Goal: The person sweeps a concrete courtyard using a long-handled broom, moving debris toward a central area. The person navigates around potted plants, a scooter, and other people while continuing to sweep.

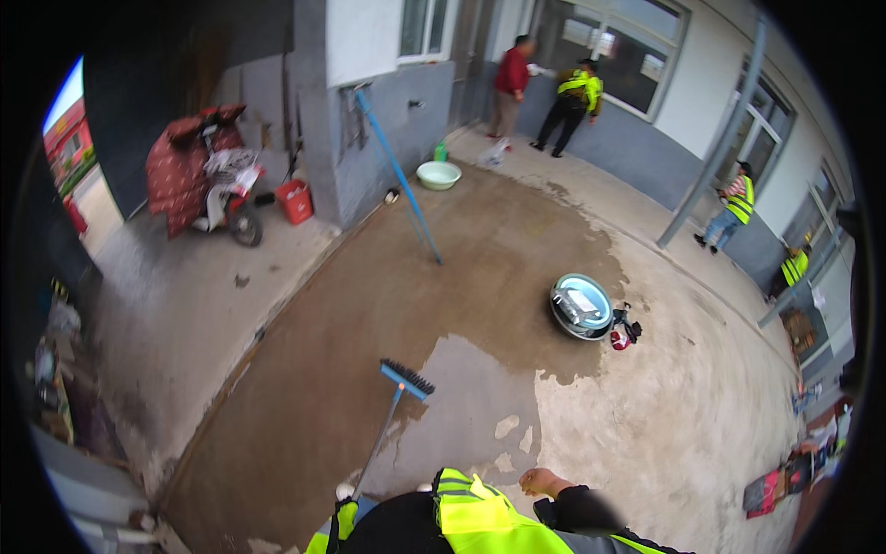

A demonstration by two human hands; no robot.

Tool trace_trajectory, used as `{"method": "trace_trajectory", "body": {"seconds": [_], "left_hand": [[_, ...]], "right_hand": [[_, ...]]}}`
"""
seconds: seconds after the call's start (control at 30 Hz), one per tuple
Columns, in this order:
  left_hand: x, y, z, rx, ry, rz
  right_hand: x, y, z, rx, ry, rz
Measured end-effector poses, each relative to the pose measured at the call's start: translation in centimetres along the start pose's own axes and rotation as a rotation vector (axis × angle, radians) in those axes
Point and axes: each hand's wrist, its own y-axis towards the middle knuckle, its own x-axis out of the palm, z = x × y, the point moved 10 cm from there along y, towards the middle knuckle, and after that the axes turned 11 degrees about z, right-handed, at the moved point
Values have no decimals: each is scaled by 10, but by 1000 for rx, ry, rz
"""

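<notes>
My right hand (540, 482) is at the bottom, right of my yellow vest, its fingers curled in with no object visible in it. My left hand is not in view. A push broom (407, 380) with a blue head and dark bristles rests on wet concrete before me; its grey handle (378, 448) runs back to the left side of my body, where its upper end is hidden. Farther ahead on the right, stacked basins (583, 305) hold a wrapped package, beside a small dark and red item (621, 339).
A blue pole (398, 173) leans against the wall near a pale green basin (439, 176). At left are a covered scooter (228, 187) and a red bucket (295, 201). Several people stand along the far wall, near grey posts (720, 131). A raised edge (259, 336) borders the wet floor.
</notes>
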Motion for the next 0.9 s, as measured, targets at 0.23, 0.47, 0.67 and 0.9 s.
{"method": "trace_trajectory", "body": {"seconds": [0.23,0.47,0.67,0.9], "left_hand": [[35,-70,-14,-142,-356,29],[-4,-101,16,-255,69,-59],[-21,-97,2,-252,50,-72],[-58,-19,-51,-100,-78,79]], "right_hand": [[-12,20,-8,-51,77,-28],[-3,34,-33,-15,3,-111],[13,33,-77,-57,-73,-73],[27,22,-148,-226,-198,52]]}}
